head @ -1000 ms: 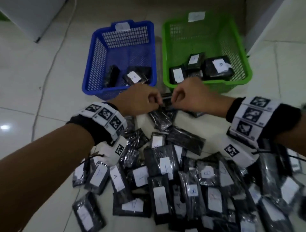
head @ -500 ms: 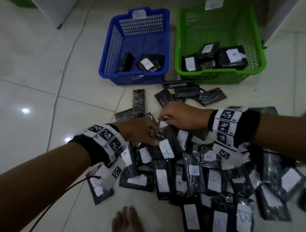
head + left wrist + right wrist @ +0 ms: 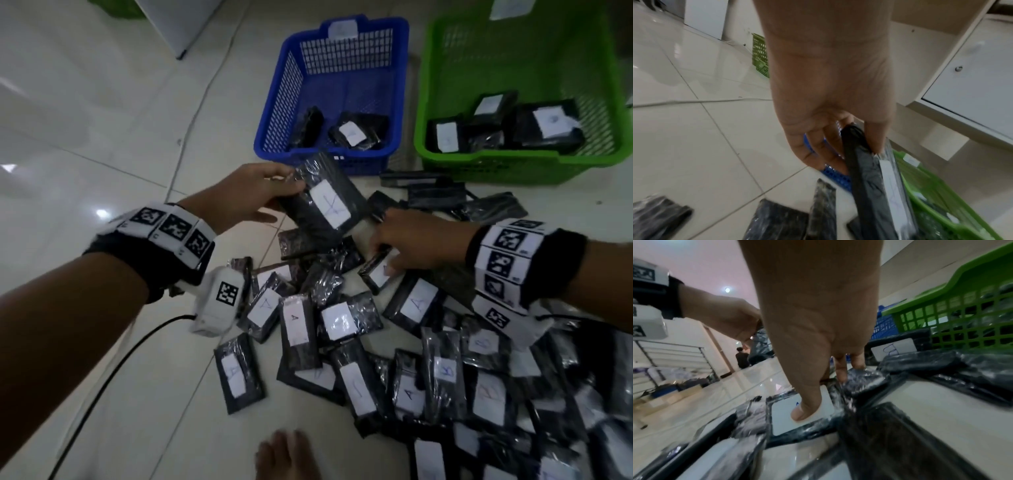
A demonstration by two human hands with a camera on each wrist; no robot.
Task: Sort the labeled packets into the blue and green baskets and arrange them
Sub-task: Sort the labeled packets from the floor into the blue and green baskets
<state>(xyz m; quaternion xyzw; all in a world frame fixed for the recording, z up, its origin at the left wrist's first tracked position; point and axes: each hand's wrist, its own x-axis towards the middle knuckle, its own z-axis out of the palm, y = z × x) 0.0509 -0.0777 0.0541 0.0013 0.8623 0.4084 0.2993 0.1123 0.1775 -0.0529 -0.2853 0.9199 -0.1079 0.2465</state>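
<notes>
My left hand (image 3: 291, 192) grips a black plastic-wrapped packet (image 3: 325, 205) by its end, thumb on top, white label facing up, and holds it just in front of the blue basket (image 3: 284, 99). In the left wrist view the same packet (image 3: 875, 186) shows edge-on between thumb and fingers of that hand (image 3: 855, 151). My right hand (image 3: 387, 260) is down on the pile (image 3: 411, 359) and pinches another labeled packet (image 3: 781, 415), thumb (image 3: 803, 410) on its label and fingers over its far edge. The green basket (image 3: 513, 164) holds several packets, the blue one two.
Labeled packets cover the white tiled floor in front of the baskets, a few lying against the green basket's front. A bare foot (image 3: 287, 455) shows at the bottom edge. A black cable (image 3: 102, 383) trails from my left wrist. A white cabinet (image 3: 972, 73) stands behind the baskets.
My left hand has lifted a packet off the pile and carried it up toward the blue basket. My right hand has shifted right onto another packet in the pile.
</notes>
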